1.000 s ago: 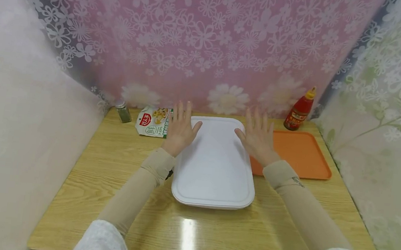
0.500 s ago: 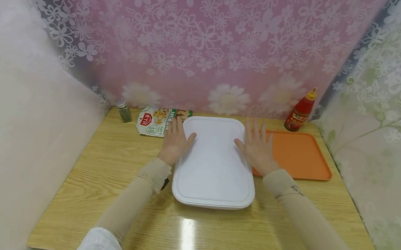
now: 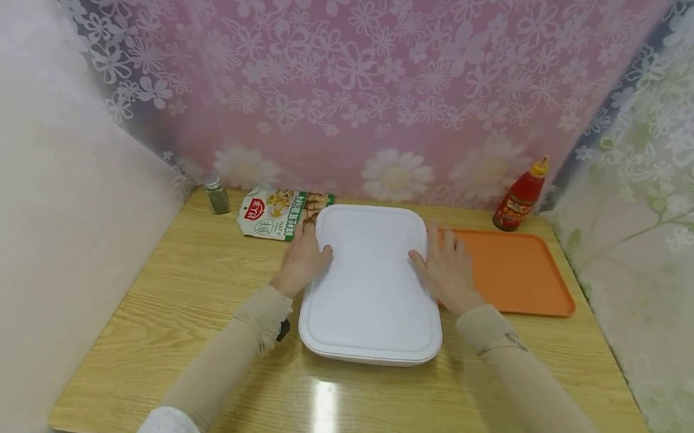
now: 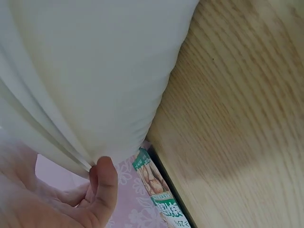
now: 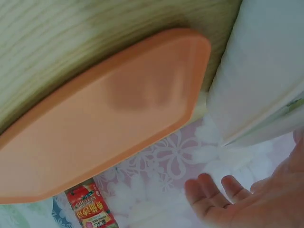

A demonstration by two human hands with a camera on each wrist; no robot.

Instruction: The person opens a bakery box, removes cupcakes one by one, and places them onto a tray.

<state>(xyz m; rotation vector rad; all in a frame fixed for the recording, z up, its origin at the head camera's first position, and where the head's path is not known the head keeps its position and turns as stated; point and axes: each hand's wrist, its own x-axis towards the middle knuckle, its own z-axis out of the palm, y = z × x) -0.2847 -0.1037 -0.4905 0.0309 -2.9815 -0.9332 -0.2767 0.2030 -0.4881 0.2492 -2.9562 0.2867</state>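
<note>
A white rectangular box stands in the middle of the table, covered by a white lid [image 3: 372, 282]. My left hand [image 3: 303, 262] is at the lid's left edge, thumb over the top. In the left wrist view, its curled fingers [image 4: 105, 183] hook at the seam between the lid and the box wall [image 4: 109, 71]. My right hand [image 3: 447, 271] is by the lid's right edge, its thumb at the rim. In the right wrist view, the fingers of the right hand [image 5: 256, 202] are loosely bent and stand apart from the box wall [image 5: 256, 61].
An orange tray [image 3: 511, 271] lies to the right of the box. Behind it stands a red sauce bottle [image 3: 520, 198] with a yellow cap. A green-and-white food packet [image 3: 278, 213] and a small spice jar [image 3: 218, 196] stand at the back left. Floral curtains [image 3: 359, 92] surround the table.
Both hands have come down and back from above the box to the lid's two long edges. The left hand's fingers, straight before, are now curled at the rim; the right hand's have bent.
</note>
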